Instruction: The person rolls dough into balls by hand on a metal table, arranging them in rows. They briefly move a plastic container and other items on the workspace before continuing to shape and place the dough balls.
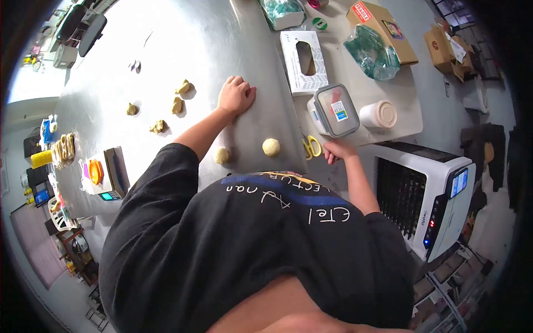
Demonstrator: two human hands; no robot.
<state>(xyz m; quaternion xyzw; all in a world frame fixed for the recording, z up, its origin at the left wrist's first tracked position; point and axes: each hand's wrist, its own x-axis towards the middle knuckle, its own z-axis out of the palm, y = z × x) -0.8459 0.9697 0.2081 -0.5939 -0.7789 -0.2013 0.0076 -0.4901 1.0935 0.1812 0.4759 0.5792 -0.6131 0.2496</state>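
My left hand [237,95] presses down on the metal table [244,44] with its fingers curled under. Whatever lies beneath the palm is hidden. Nearer my body sit two pale yellow dough balls, a larger dough ball [271,147] and a smaller dough ball [221,155]. Several rough dough lumps [177,105] are scattered farther left. My right hand [339,150] hangs beside the table edge, fingers loosely bent and slightly apart, with nothing visible in them. Yellow-handled scissors [313,146] lie just left of it, apart from the fingers.
On the right-hand table stand a lidded clear container [337,111], a white tub [378,115], a tissue-type box [294,79], green plastic wrap [372,53] and a cardboard box [397,36]. An air cooler [425,194] is at my right. A digital scale [114,177] sits at left.
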